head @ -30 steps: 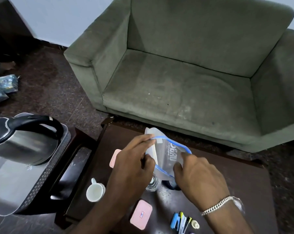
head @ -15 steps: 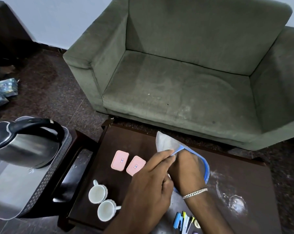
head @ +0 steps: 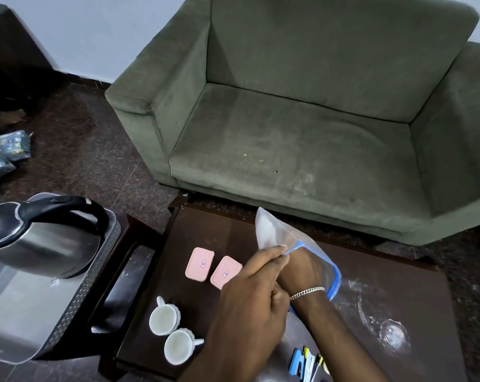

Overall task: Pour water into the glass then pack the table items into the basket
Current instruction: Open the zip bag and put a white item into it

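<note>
**Hand buried in a floppy bag**

Over the table [head: 398, 271], the left hand [head: 249, 296] pinches the zip bag [head: 277, 230] at its blue rim; the right hand [head: 302, 271] is wrist-deep inside, its grip hidden; the film looks thin, limp, slippery, so the stiffer rim seems the place to hold.

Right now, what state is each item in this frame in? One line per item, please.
Zip bag: mouth open, held up off the table.
Left hand: pinching the bag's rim.
Right hand: pushed inside the bag, wrist at the mouth.
Two white cups: upright, look empty.
Two pink boxes: lids on, flat on the table.
Kettle: lid shut, sitting in the basket.
</note>
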A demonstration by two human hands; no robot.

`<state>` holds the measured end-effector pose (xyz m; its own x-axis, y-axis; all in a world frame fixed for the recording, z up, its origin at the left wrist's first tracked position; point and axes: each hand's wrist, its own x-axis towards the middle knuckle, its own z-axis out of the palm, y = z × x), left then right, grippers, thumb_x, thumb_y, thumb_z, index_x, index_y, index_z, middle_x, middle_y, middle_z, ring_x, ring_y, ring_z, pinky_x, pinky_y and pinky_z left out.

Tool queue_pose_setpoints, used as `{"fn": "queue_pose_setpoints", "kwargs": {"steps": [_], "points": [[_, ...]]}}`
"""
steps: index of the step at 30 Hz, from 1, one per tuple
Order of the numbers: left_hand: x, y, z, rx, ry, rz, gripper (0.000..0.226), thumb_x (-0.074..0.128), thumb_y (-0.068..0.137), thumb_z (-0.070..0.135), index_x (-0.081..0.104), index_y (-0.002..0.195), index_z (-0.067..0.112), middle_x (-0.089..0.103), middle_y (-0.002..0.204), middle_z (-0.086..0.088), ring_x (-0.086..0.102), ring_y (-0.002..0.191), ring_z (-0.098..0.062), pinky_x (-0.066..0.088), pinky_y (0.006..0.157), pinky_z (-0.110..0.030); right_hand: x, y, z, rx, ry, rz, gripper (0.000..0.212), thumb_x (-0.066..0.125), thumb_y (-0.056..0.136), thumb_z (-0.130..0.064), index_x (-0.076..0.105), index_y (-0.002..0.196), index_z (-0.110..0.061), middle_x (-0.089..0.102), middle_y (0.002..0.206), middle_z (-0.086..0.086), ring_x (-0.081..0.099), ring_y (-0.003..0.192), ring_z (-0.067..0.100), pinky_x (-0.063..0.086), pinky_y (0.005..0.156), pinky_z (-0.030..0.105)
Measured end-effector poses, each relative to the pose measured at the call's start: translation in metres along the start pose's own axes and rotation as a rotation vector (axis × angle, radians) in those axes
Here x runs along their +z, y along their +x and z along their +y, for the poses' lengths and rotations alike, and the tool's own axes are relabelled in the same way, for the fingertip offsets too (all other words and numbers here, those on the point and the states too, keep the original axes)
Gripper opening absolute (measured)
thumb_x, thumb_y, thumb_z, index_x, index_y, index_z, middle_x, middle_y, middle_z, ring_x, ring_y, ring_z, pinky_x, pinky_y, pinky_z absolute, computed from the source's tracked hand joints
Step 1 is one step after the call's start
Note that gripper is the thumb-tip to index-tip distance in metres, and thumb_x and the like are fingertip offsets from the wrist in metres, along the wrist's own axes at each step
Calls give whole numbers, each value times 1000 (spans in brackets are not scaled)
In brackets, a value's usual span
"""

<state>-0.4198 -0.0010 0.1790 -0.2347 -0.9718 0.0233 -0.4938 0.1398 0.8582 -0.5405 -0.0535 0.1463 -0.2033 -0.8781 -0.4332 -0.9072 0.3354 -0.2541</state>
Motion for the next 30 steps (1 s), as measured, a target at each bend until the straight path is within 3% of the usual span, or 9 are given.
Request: {"fn": "queue_pose_setpoints", "kwargs": {"steps": [4, 7, 11, 15, 18, 22, 26, 28, 30], "points": [[-5, 13, -9, -73, 74, 20, 57, 53, 81, 5, 70, 133, 20, 58, 141, 23, 62, 102, 8, 48, 96, -13, 7, 0, -6, -243, 48, 16, 40, 50, 95, -9, 36, 58, -18, 43, 61, -2, 41, 62, 14, 34, 63, 31], [-6, 18, -16, -102, 128, 14, 59, 55, 82, 2, 67, 136, 21, 59, 142, 19, 62, 115, -2, 46, 103, -22, 10, -8, -1, -350, 60, 75, 7, 51, 95, -16, 56, 99, -14, 60, 90, 1, 50, 78, 14, 42, 69, 31], [-5, 23, -25, -158, 194, 33, 55, 58, 83, -1, 68, 134, 15, 61, 142, 14, 58, 124, -3, 40, 107, -17, 6, -9, 0, -511, 5, -44, 40, 53, 93, -20, 48, 132, -21, 65, 107, 0, 61, 95, 20, 49, 83, 34], [-3, 23, -29, -172, 225, 5, 52, 57, 84, 0, 69, 133, 13, 60, 144, 11, 57, 128, -7, 37, 108, -15, -2, -10, -2, -538, -86, -104, 19, 56, 86, -16, 65, 103, -18, 68, 101, 2, 63, 91, 23, 47, 76, 31], [-3, 24, -28, -179, 234, 30, 48, 58, 82, -2, 72, 125, 13, 64, 139, 7, 56, 120, -4, 32, 100, -7, -7, -14, -4, -541, -132, -56, 12, 57, 80, -13, 63, 88, -19, 67, 93, 2, 61, 82, 22, 38, 67, 27], [-7, 29, -25, -143, 227, 66, 44, 58, 76, -2, 76, 114, 13, 70, 127, 4, 49, 116, -6, 25, 90, 3, -16, -22, -4, -611, -115, 100, 19, 53, 84, -17, 64, 98, -23, 68, 96, -2, 64, 89, 22, 43, 70, 31], [-15, 32, -27, -155, 250, 48, 47, 59, 82, -1, 71, 122, 19, 64, 133, 12, 52, 115, -3, 36, 83, -12, -37, -40, -4, -612, 82, 256, 34, 53, 84, -23, 53, 117, -31, 70, 107, -5, 67, 82, 31, 46, 58, 32], [-19, 33, -28, -183, 265, 58, 50, 59, 80, -1, 70, 125, 17, 63, 134, 11, 58, 110, -5, 43, 85, -21, -47, -44, 0, -535, 199, 260, 60, 67, 85, -15, 45, 136, -38, 69, 115, -8, 67, 91, 25, 51, 69, 33], [-22, 34, -26, -219, 282, 72, 50, 60, 79, -3, 71, 124, 17, 64, 135, 10, 66, 106, -16, 50, 86, -32, -60, -42, 6, -421, 296, 221, 74, 74, 84, -14, 42, 145, -40, 66, 111, -13, 61, 98, 12, 44, 79, 23]]}}
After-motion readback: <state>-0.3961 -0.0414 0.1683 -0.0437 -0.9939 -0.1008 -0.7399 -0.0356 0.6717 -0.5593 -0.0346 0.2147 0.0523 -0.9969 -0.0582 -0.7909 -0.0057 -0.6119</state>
